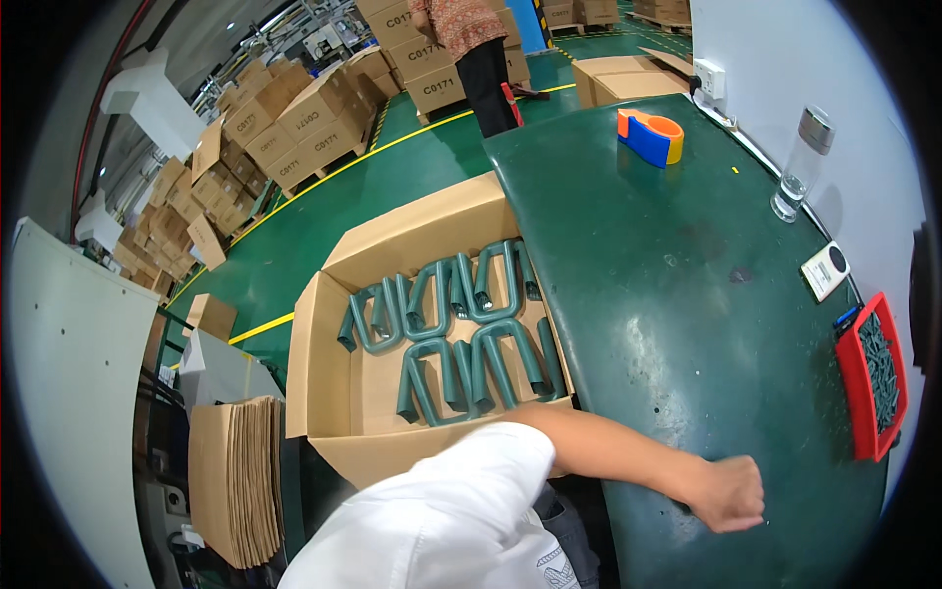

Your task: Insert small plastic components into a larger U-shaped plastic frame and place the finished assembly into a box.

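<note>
In the head view, one bare hand shows, apparently the left hand, its forearm crossing over the carton's near right corner to the surface. The fingers are clenched in a fist; whether anything small is inside, I cannot tell. The right hand is out of sight. The green bent tubes lie in the open carton, left of the surface, in two rows, the far loops bending toward the person and the near ones away.

For good handling, I would lift each tube by its bend, keep the legs parallel, and set it down gently, since coated-looking metal could scuff against its neighbours. The forearm is best raised clear of the near wall so the sleeve drags nothing askew.

The carton's flaps stand folded outward, and its right side sits close against the surface's left edge, leaving little room there. Bare cardboard shows at the near left corner. The middle of the surface is open for moving; the red tray of screws and the bottle keep to the wall side, and the tape dispenser sits at the far end.
</note>
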Demonstrator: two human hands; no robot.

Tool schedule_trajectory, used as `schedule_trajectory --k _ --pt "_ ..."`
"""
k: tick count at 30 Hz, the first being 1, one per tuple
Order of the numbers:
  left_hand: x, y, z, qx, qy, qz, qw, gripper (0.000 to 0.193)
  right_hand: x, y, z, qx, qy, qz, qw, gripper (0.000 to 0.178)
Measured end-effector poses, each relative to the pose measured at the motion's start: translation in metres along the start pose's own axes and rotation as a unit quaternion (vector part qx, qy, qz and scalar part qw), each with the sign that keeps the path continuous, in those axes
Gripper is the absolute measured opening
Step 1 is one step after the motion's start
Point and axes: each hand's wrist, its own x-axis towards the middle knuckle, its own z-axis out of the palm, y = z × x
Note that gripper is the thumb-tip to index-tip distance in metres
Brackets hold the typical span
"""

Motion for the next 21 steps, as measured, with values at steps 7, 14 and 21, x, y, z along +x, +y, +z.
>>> schedule_trajectory --k 7,14,21 --pt "0.039 -0.004 0.056 -0.097 0.038 -0.074 0.992 0.033 -0.008 0.001 0.012 0.006 -0.03 0.033 0.999 0.022" --pt "0.036 -0.012 0.047 -0.168 0.03 -0.134 0.976 0.034 -0.009 0.009 0.018 0.013 -0.048 0.049 0.998 0.019" --pt "0.042 -0.011 0.044 -0.192 0.021 -0.168 0.967 0.034 -0.006 0.014 0.021 0.024 -0.073 0.054 0.996 0.016"
